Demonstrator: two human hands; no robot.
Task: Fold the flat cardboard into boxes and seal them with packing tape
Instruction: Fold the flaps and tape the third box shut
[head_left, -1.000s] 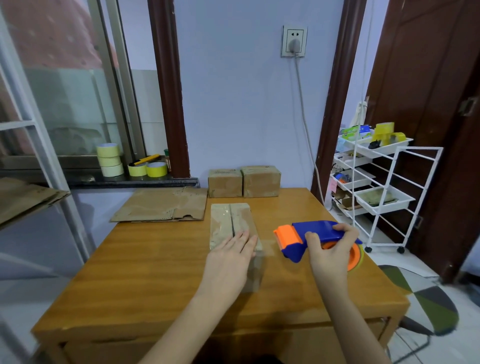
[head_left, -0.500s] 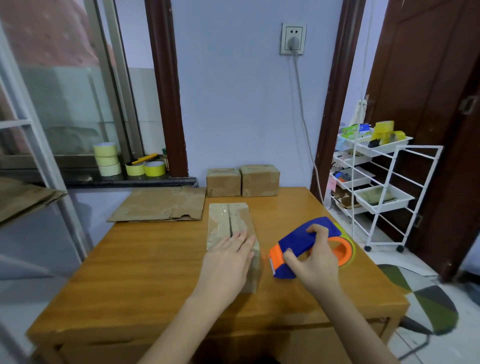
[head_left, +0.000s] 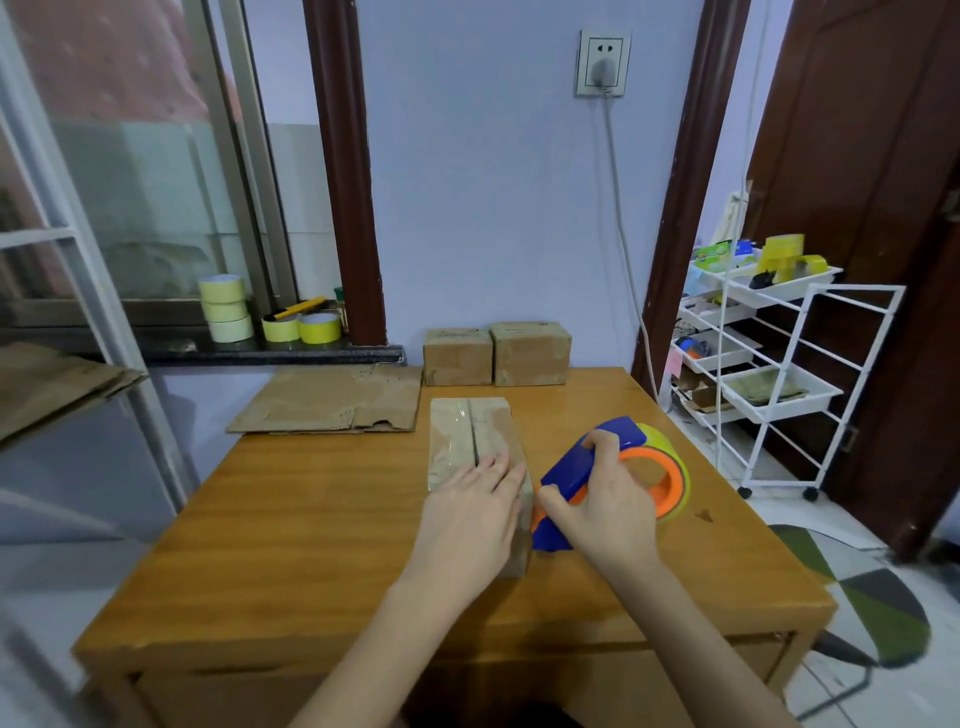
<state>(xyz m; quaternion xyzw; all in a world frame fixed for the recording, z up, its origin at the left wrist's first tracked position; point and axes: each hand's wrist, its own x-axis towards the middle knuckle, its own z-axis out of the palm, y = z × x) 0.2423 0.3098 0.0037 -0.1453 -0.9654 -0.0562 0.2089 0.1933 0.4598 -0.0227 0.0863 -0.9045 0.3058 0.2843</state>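
Note:
A small cardboard box (head_left: 467, 431) with shiny tape over its top seam stands in the middle of the wooden table (head_left: 291, 525). My left hand (head_left: 470, 514) lies flat on the box's near end, fingers straight. My right hand (head_left: 605, 512) grips a blue and orange tape dispenser (head_left: 587, 470) with a yellow-green roll, its nose tilted down against the box's right side. Flat cardboard sheets (head_left: 332, 402) lie at the table's back left. Two folded boxes (head_left: 496, 353) stand side by side at the back edge.
Several tape rolls (head_left: 226, 306) sit on the window sill at the back left. A white wire trolley (head_left: 769, 374) with trays stands to the right of the table. More flat cardboard (head_left: 47, 384) rests on a shelf at the far left.
My right hand has brought the dispenser down and leftward, from above the table to the box's right side. My left hand has stayed flat on the box.

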